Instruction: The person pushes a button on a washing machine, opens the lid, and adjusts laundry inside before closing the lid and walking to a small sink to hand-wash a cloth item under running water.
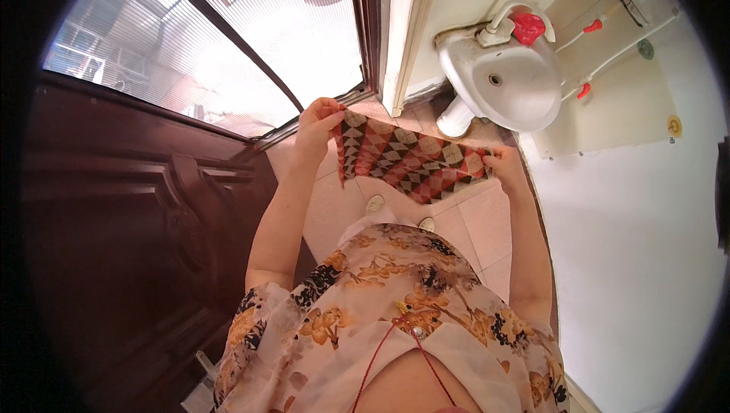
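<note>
A cloth (410,153) in a red, black and beige diamond pattern hangs stretched between my two hands, above the tiled floor. My left hand (316,128) pinches its upper left corner between thumb and fingers. At the opposite upper corner, my right hand (504,166) grips the edge near the white wall. The lower edge droops unevenly, reaching lowest right of the middle. Below it, the tips of two pale shoes (375,204) show on the floor.
Ahead to the right stands a white pedestal washbasin (516,85) with a red item (528,28) beside its tap (496,31). A dark red panelled door (131,207) fills the left side. Pipes with red valve handles (583,91) run along the right wall (627,242).
</note>
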### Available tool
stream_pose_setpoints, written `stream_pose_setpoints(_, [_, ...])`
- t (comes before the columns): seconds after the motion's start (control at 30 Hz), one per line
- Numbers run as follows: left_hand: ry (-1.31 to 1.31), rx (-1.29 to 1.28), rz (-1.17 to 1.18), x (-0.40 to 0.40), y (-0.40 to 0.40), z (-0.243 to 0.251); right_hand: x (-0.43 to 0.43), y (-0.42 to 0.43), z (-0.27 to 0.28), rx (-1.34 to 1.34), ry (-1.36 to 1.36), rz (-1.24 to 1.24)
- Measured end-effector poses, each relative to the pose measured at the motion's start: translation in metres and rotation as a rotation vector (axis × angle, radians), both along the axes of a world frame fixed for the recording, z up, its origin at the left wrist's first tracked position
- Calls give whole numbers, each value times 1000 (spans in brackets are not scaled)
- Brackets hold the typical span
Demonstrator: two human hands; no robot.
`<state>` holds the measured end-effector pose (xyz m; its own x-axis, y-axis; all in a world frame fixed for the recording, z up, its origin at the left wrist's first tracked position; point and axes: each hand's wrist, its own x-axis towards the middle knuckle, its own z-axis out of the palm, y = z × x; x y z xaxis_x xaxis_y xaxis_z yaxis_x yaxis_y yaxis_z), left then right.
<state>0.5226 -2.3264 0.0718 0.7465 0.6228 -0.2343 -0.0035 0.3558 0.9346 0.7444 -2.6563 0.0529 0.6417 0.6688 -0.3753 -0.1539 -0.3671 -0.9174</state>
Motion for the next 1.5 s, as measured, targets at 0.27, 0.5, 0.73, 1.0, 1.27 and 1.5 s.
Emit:
stream_pose_setpoints(0.27, [127,519,-242,10,-7,26,27,-7,4,-241,-583,-48])
stream_pose_setpoints(0.5, [294,1098,-385,21,-31,18,20,-24,8,-465,-1045,491])
stream_pose_setpoints(0.73, [276,1528,271,37,-15,95,8,-11,127,150,-288,207])
stream_pose_setpoints(1.0, [-679,62,930,10,-70,102,-98,48,228,947,-29,685])
stream_pose_setpoints(1.27, [-726,-720,227,40,-144,77,-142,111,98,538,338,-24])
stream_pose_setpoints(1.5, [-802,-924,32,45,-158,87,-139,108,118,682,-620,94])
